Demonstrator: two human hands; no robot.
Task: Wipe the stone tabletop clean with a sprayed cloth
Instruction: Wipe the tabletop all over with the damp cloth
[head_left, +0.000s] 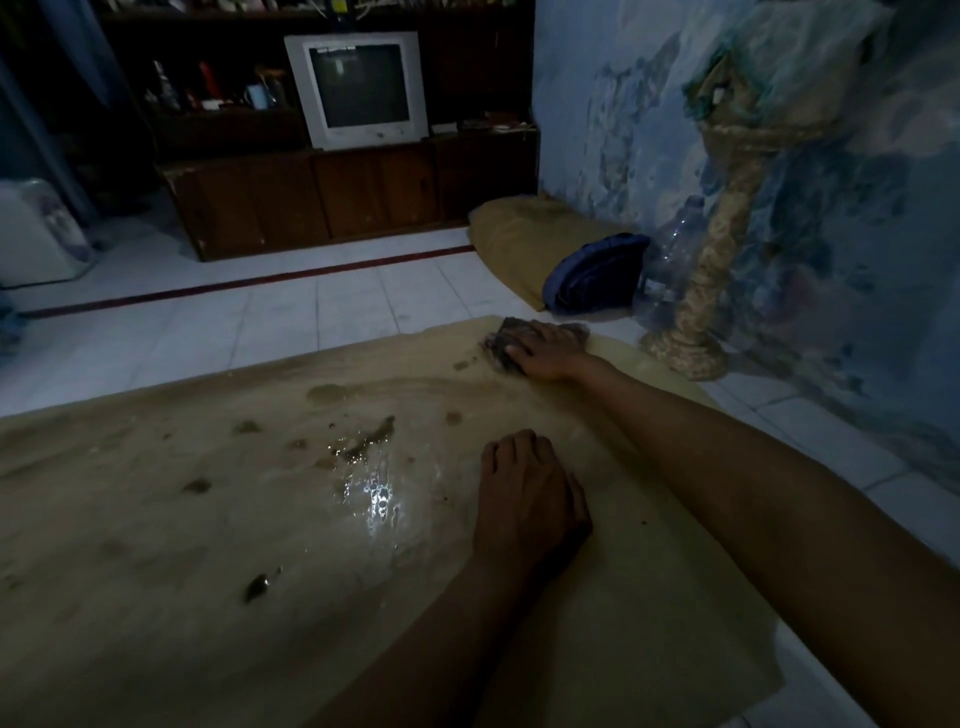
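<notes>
pressing cloth (503, 343) under right hand (548, 351) on wet tabletop (156, 519), left hand (524, 499) fingers relaxed, flat

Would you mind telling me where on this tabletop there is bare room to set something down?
The near left of the tabletop is bare apart from one dark smear. The near right corner, between the two forearms, is bare too. The middle is wet and dirty; the left hand rests beside it, and the right hand presses the cloth at the far right corner.
</notes>
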